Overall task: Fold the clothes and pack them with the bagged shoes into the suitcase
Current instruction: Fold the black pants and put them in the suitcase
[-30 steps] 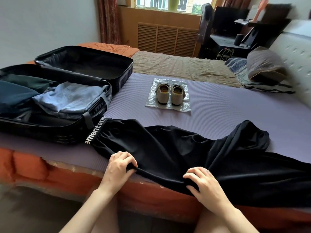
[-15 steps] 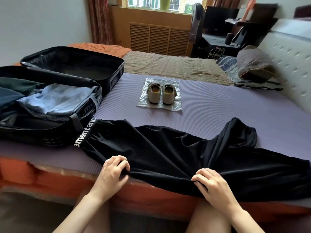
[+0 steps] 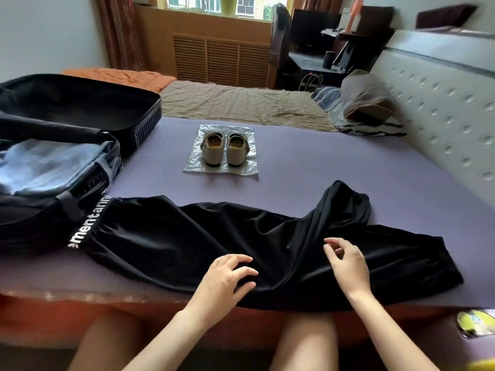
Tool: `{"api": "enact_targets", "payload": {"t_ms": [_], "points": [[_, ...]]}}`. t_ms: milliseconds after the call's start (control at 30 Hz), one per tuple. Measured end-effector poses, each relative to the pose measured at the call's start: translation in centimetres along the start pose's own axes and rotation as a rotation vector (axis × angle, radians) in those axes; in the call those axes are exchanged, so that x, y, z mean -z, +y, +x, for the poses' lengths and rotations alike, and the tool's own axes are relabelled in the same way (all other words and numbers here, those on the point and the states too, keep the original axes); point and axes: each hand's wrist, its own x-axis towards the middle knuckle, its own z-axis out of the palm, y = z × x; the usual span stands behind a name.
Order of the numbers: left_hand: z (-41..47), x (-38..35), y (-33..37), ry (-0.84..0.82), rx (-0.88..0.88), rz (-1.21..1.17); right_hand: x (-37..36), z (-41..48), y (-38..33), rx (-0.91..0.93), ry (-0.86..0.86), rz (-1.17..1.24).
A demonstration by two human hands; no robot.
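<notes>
A purple ribbed mat (image 3: 308,162) covers the bed in a bedroom. At its left an open black hard-shell suitcase (image 3: 139,121) holds folded light-blue clothes (image 3: 48,167). Black satin trousers with a white-lettered waistband (image 3: 166,242) lie along the near edge. Behind them, cream shoes (image 3: 225,148) stand on a clear plastic bag (image 3: 249,167). The left hand (image 3: 227,277) rests spread on the trousers; the right hand (image 3: 348,266) hovers just above them, loosely curled, grasping nothing.

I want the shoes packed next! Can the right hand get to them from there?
Probably yes. The right hand hovers empty over the black trousers, and only bare purple mat lies between it and the shoes, though it looks a stretch.
</notes>
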Motion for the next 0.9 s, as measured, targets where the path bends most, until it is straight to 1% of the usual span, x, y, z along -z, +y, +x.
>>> {"api": "enact_targets", "payload": {"t_ms": [67,233,333,433,500,600,667,733,800,900], "points": [[1.1,-1.5,1.4,-0.007,-0.005,-0.005,0.3,2.0,-0.2,-0.075,-0.001,-0.037],[2.6,-4.7,3.0,0.026,0.108,-0.010,-0.8,5.5,-2.0,-0.189,-0.041,-0.134],[2.5,-5.8,3.6,0.021,0.155,0.014,-2.3,7.0,-2.7,-0.240,-0.007,-0.173],[2.4,-6.3,3.8,0.046,0.124,0.005,-3.1,7.8,-2.8,-0.288,0.041,-0.165],[2.4,-6.3,3.7,0.081,0.091,-0.039,-2.9,7.8,-2.8,-0.272,0.099,-0.145],[2.9,-5.9,3.8,0.132,0.081,-0.173,-0.9,6.8,-2.9,-0.173,0.260,-0.056],[3.2,-5.4,4.0,0.130,0.058,-0.215,1.2,5.2,-2.6,-0.083,0.386,0.003],[3.1,-5.0,3.9,0.094,0.030,-0.210,3.1,2.5,-1.3,-0.019,0.482,0.013],[2.8,-4.7,3.6,0.055,0.015,-0.159,4.0,-0.7,0.9,-0.020,0.490,-0.043],[2.8,-4.4,3.1,0.082,-0.003,-0.089,3.9,-4.5,4.2,-0.062,0.397,-0.209]]}}
